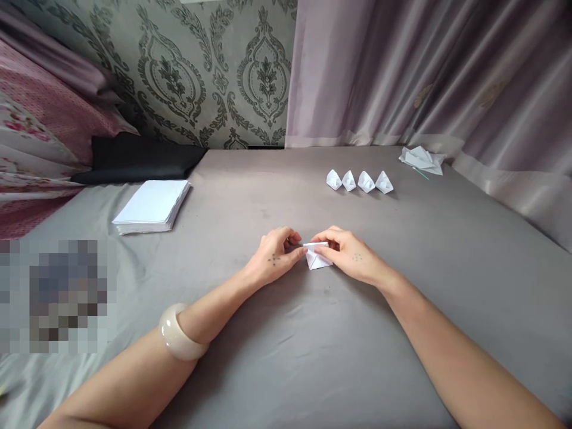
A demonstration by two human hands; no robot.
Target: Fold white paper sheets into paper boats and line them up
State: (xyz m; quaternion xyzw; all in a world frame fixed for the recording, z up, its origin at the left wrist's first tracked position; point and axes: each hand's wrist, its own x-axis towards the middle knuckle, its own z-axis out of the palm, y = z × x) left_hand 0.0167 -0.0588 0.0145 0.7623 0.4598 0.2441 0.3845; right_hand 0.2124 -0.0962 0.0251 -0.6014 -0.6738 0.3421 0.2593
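Left hand (276, 255) and right hand (351, 253) pinched a folded, seemingly unfinished paper (316, 261) — four shapes (366, 182) beyond them looked done; the stack (151, 204) leftward appeared unfolded.

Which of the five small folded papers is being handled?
The nearest folded paper, between the left hand and right hand; the four others sit untouched in a row farther back.

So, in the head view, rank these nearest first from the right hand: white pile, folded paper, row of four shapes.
1. Folded paper: at the right hand, on its left.
2. Row of four shapes: beyond the hand.
3. White pile: farther back, right.
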